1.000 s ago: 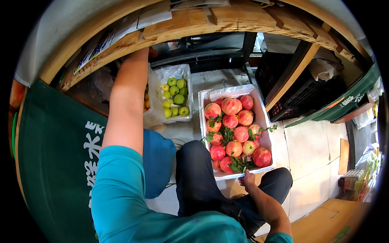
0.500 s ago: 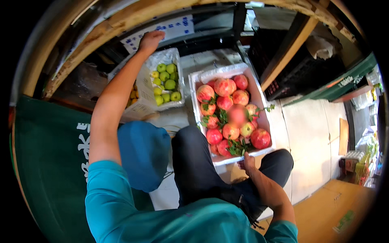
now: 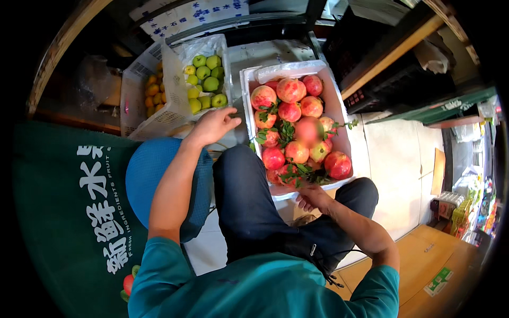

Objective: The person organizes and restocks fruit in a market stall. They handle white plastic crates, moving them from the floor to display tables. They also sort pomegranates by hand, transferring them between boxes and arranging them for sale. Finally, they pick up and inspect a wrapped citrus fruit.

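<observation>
A white foam box (image 3: pixel 341 108) of red pomegranates (image 3: pixel 338 165), some with green leaves (image 3: pixel 286 131), stands in front of my knees. My right hand (image 3: pixel 314 198) is closed at its near rim, the fingers curled over the edge. To the box's left, my left hand (image 3: pixel 216 126) hangs in the air above my knee, its fingers stretched out and nothing in them. Just beyond that hand is a lined crate (image 3: pixel 220 45) of green apples (image 3: pixel 210 84). A white slatted crate (image 3: pixel 175 90) with orange fruit (image 3: pixel 154 93) stands beside it.
A rounded blue textured thing (image 3: pixel 154 175) sits by my left forearm. Dark green panels (image 3: pixel 58 201) with white lettering stand at left. Dark crates (image 3: pixel 387 69) and a wooden post (image 3: pixel 392 55) are at upper right. Tiled floor (image 3: pixel 392 148) and a wooden board (image 3: pixel 419 259) lie to the right.
My left hand has come down and back from above the apple crate to beside the pomegranate box. My right hand stays by the near rim. The view has shifted slightly.
</observation>
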Action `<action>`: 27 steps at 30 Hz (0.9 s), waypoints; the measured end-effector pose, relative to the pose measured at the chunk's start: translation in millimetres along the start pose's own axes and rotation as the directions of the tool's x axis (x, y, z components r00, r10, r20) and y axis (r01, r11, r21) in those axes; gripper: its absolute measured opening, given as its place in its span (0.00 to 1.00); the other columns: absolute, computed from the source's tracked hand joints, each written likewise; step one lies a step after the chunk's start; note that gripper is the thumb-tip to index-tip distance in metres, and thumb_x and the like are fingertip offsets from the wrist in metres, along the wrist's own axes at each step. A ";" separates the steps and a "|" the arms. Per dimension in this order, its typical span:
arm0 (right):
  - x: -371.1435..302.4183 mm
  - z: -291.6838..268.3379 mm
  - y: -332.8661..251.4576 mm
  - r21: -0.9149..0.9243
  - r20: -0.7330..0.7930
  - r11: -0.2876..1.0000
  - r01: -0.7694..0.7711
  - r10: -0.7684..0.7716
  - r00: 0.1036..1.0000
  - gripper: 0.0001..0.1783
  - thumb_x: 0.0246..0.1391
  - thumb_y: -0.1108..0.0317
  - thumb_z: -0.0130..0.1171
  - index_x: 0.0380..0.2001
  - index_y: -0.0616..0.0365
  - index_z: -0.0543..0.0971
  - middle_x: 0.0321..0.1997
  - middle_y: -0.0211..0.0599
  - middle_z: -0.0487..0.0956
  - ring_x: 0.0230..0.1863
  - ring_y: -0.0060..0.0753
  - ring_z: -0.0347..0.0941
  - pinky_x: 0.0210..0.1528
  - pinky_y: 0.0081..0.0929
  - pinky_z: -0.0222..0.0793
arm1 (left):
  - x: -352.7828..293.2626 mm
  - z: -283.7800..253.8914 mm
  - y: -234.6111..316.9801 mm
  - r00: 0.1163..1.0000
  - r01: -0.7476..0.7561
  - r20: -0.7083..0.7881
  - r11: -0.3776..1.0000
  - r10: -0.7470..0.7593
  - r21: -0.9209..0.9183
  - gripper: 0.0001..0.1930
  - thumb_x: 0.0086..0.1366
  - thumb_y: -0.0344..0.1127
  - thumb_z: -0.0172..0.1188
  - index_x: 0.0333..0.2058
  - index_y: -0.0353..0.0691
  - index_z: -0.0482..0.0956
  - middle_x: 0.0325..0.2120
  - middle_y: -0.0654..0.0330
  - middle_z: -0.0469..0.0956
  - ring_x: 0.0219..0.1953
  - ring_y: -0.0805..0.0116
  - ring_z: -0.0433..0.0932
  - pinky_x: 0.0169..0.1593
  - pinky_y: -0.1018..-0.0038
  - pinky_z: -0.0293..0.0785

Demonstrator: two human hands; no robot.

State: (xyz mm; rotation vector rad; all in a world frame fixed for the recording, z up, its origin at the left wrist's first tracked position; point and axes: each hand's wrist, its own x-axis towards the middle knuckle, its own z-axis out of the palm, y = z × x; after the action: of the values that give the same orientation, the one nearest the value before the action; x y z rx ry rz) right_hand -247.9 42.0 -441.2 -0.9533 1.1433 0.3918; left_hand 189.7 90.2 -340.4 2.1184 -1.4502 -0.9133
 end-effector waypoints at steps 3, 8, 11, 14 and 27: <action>41.1 -18.5 -47.4 -0.763 -0.209 0.588 0.269 -0.619 0.757 0.24 0.64 0.46 0.56 0.37 0.60 0.83 0.26 0.47 0.85 0.28 0.51 0.82 0.31 0.46 0.76 | 1.1 -3.5 6.0 0.997 -0.060 -0.053 0.995 0.055 -0.083 0.27 0.67 0.52 0.64 0.57 0.40 0.78 0.38 0.48 0.85 0.42 0.53 0.85 0.45 0.61 0.79; 117.1 -37.1 -128.4 -0.891 -0.345 0.453 0.035 -0.724 0.598 0.20 0.63 0.53 0.57 0.50 0.56 0.79 0.40 0.53 0.83 0.41 0.57 0.81 0.43 0.47 0.75 | -2.7 1.7 -2.9 0.965 -0.198 0.191 0.977 0.180 0.080 0.26 0.67 0.52 0.63 0.55 0.39 0.78 0.41 0.49 0.85 0.44 0.50 0.84 0.46 0.58 0.78; 138.0 19.2 -189.3 -0.128 -0.273 0.503 0.855 -0.846 0.457 0.13 0.65 0.61 0.56 0.50 0.51 0.78 0.37 0.38 0.79 0.40 0.45 0.78 0.44 0.39 0.74 | -3.2 -3.8 13.7 0.962 -0.208 0.184 0.978 0.201 0.020 0.23 0.65 0.54 0.63 0.48 0.40 0.84 0.37 0.48 0.86 0.41 0.47 0.84 0.45 0.56 0.78; 134.6 92.9 -248.4 -0.417 -0.189 0.234 0.878 -0.967 0.168 0.13 0.61 0.66 0.60 0.47 0.58 0.78 0.36 0.37 0.79 0.37 0.38 0.78 0.44 0.35 0.76 | -20.8 -16.8 25.0 0.965 -0.117 0.255 0.965 0.055 0.235 0.22 0.61 0.56 0.63 0.32 0.40 0.88 0.33 0.48 0.85 0.40 0.47 0.84 0.44 0.55 0.79; 156.3 334.5 -446.3 -0.708 -0.001 0.502 0.496 -0.704 0.710 0.30 0.52 0.48 0.64 0.41 0.70 0.83 0.42 0.60 0.84 0.46 0.55 0.82 0.47 0.42 0.73 | 6.4 14.5 -22.7 0.937 -0.342 0.117 0.935 0.330 0.096 0.25 0.60 0.51 0.66 0.52 0.44 0.82 0.51 0.52 0.82 0.53 0.54 0.80 0.57 0.60 0.74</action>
State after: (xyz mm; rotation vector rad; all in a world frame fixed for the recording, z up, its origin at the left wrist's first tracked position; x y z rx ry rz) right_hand 324.7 27.9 -354.9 -2.0548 0.8232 0.0474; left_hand 195.8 93.2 -367.3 1.8374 -1.8854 -0.8283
